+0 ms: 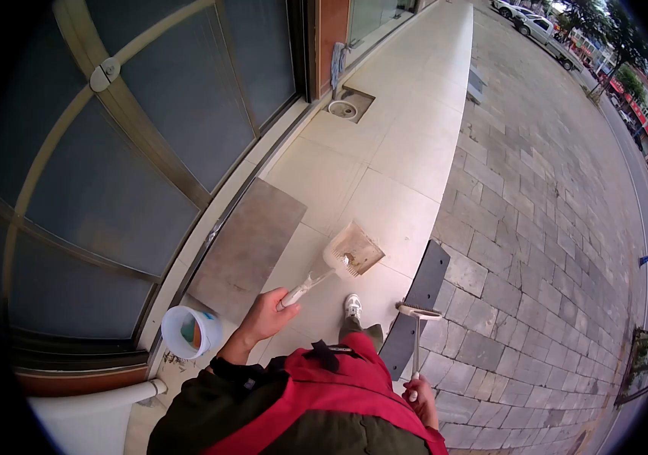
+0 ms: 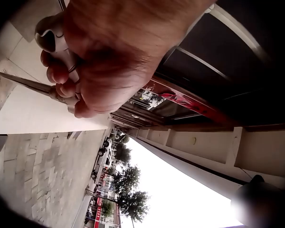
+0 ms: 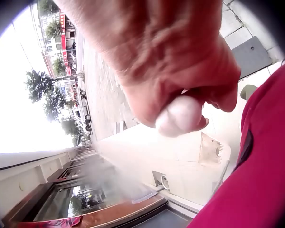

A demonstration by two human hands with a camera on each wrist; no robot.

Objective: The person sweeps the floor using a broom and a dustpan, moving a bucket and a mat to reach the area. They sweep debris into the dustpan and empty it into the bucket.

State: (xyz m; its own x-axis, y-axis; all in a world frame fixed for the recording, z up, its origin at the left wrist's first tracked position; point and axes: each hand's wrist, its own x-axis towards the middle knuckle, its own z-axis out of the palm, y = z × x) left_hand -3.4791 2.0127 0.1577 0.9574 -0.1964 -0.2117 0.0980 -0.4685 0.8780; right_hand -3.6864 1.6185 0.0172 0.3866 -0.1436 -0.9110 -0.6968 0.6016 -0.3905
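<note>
In the head view my left hand (image 1: 265,315) grips the pale handle of a long-handled dustpan (image 1: 370,250). The pan is over the tiled walkway, with some dark debris and a small whitish scrap in it. My right hand (image 1: 421,400) holds the stick of a broom (image 1: 419,312), whose head is over the edge of a dark ramp and the paving. The left wrist view has the fingers (image 2: 59,75) curled round the handle, its hollow end sticking out. From the right wrist, the rounded white handle end (image 3: 179,116) pokes out of the fist.
Left of me stands a white bucket (image 1: 176,334) with green and orange things inside. A grey-brown mat (image 1: 248,246) lies by the glass doors (image 1: 111,182). The dark ramp (image 1: 432,271) bridges the walkway's edge to stone paving. A recessed drain (image 1: 343,109) is farther ahead.
</note>
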